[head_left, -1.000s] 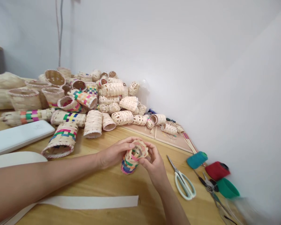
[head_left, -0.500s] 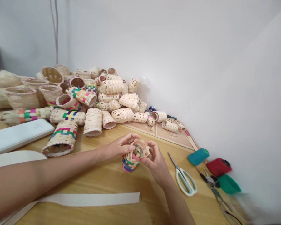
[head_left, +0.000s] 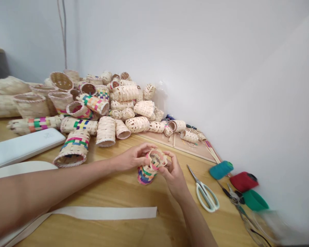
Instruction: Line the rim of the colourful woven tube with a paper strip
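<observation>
Small multicolor woven basket [head_left: 146,175] was just below frame center, tilted, open end upper right; couldn't tell if its base touched the desk [head_left: 113,231]. 2 hands on it: left hand [head_left: 132,158] grasped the left side near the rim, right hand [head_left: 176,176] pinched the right side, thumb by the opening. Strip ends at the rim looked uneven. Judged handling: very light, thin-walled, springy, not slippery; loose ends could've bent, split or slid out under a hard squeeze. Best hold: lightly around the tighter colored body, 1 hand supporting the rim. Scissors [head_left: 207,198] lay lower right, apart from the right hand; white strip [head_left: 118,213] lay lower center.
</observation>
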`<state>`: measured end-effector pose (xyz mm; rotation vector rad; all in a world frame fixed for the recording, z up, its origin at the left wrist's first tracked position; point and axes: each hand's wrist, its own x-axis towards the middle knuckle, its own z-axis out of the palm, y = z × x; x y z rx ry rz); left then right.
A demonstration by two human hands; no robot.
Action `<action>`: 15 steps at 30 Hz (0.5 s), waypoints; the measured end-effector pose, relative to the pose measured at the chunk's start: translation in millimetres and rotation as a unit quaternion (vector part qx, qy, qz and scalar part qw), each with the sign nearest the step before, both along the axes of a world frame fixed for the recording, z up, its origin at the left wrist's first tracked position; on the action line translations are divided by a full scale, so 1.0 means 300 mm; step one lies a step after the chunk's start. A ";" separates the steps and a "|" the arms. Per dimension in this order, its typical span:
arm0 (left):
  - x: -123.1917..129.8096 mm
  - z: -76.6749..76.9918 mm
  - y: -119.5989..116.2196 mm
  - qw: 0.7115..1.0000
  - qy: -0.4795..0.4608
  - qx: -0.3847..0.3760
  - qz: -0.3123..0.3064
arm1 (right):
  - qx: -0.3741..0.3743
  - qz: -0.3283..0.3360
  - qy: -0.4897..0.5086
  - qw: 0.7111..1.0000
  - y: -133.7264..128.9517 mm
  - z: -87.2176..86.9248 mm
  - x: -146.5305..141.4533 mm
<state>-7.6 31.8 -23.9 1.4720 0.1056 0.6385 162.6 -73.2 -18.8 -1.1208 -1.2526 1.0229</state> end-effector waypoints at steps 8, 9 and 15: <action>0.000 0.011 0.003 1.000 0.024 -0.004 0.011 | 0.012 0.008 -0.021 1.000 -0.003 -0.001 0.000; 0.000 0.014 0.001 1.000 0.024 -0.001 0.011 | 0.012 0.007 -0.023 1.000 -0.004 -0.001 -0.002; 0.002 0.017 -0.008 1.000 0.012 0.006 0.011 | 0.002 -0.019 -0.024 1.000 -0.011 -0.006 -0.025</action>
